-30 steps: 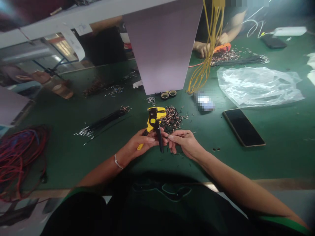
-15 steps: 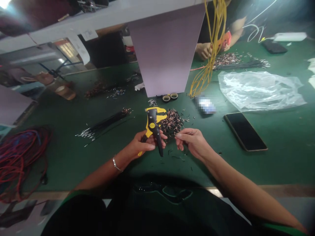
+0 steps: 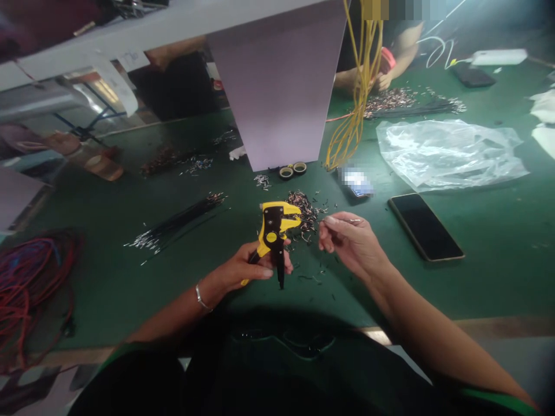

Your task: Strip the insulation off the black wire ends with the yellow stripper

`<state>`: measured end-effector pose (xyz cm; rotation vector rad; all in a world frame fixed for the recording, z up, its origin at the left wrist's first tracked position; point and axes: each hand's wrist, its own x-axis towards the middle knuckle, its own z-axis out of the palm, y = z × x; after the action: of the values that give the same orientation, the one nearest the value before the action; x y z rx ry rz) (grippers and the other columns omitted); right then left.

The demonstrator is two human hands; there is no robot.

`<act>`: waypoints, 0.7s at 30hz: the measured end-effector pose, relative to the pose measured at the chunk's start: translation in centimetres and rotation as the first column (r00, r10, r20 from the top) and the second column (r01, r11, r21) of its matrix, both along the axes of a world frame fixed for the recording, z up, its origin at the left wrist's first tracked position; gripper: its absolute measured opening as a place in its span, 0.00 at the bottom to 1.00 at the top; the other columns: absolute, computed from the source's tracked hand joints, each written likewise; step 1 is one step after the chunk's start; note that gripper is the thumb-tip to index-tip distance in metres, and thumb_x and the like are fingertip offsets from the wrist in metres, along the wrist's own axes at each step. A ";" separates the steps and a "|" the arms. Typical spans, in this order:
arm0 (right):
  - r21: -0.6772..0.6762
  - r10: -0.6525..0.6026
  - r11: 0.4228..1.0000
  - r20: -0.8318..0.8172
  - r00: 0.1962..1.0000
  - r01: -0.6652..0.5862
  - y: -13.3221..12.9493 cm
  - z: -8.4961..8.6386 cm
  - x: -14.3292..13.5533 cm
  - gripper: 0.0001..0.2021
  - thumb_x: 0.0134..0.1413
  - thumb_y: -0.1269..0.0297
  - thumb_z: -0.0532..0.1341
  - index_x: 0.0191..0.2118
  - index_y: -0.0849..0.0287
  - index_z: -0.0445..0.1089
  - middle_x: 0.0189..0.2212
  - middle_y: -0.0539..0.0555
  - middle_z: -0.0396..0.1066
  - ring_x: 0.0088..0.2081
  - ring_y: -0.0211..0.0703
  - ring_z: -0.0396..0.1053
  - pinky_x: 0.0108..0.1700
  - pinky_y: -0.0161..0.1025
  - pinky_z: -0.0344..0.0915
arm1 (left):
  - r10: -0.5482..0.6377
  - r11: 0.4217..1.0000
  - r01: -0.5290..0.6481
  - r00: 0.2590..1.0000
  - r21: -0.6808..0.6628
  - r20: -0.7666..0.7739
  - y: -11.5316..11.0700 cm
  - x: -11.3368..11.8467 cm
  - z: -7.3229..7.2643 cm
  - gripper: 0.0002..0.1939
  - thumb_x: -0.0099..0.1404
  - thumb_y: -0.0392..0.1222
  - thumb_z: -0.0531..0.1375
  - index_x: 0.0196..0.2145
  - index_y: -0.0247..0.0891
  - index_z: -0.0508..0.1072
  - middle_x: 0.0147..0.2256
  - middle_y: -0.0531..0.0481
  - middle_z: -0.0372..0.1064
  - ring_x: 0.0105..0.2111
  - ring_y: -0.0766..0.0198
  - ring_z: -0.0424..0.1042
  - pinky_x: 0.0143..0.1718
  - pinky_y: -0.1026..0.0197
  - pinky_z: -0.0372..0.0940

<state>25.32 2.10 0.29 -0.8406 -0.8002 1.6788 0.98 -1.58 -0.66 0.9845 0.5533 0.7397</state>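
Over the green table [image 3: 498, 289], the stripper [image 3: 272, 228] faces right, handles [image 3: 280, 268] nearward.

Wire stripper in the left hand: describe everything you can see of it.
The wire stripper is yellow and black, its material looking like plastic or painted metal. It has a black body, a round yellow disc near the middle, and two handles spread apart. Its yellow jaws point right, a gap between them. The left hand grips it at the handles, head end away from the wearer. The jaws overlap the wire clippings in view; contact there is unclear.
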 end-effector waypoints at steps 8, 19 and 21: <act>0.002 0.028 1.000 -0.001 1.000 -0.028 -0.2 0.0 -0.5 0.09 0.44 0.61 0.72 0.23 0.58 0.75 0.19 0.49 0.74 0.15 0.34 0.64 0.21 0.37 0.67 | -0.056 0.997 0.056 0.998 -0.050 0.008 -0.4 0.5 0.2 0.28 0.56 0.35 0.67 0.55 0.36 0.70 0.40 0.42 0.73 0.39 0.54 0.76 0.43 0.53 0.67; -0.016 0.035 0.999 -0.021 0.999 -0.036 -0.3 -0.4 -0.8 0.07 0.44 0.61 0.72 0.25 0.57 0.76 0.18 0.48 0.73 0.15 0.34 0.64 0.21 0.38 0.67 | -0.084 0.993 0.085 0.996 -0.086 0.025 -0.5 0.5 -0.3 0.32 0.54 0.35 0.69 0.57 0.37 0.69 0.44 0.40 0.72 0.40 0.54 0.74 0.46 0.50 0.65; -0.019 0.031 0.999 -0.027 0.999 -0.032 -0.3 -0.3 -0.8 0.07 0.44 0.61 0.72 0.25 0.58 0.76 0.18 0.48 0.73 0.14 0.34 0.64 0.21 0.38 0.67 | -0.080 0.993 0.082 0.996 -0.081 0.024 -0.5 0.5 -0.3 0.32 0.54 0.35 0.69 0.57 0.37 0.69 0.45 0.39 0.73 0.41 0.54 0.74 0.46 0.50 0.65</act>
<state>24.55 1.76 -0.02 -0.8209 -0.7840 1.7246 1.44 -2.07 -0.98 0.9171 0.5188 0.6490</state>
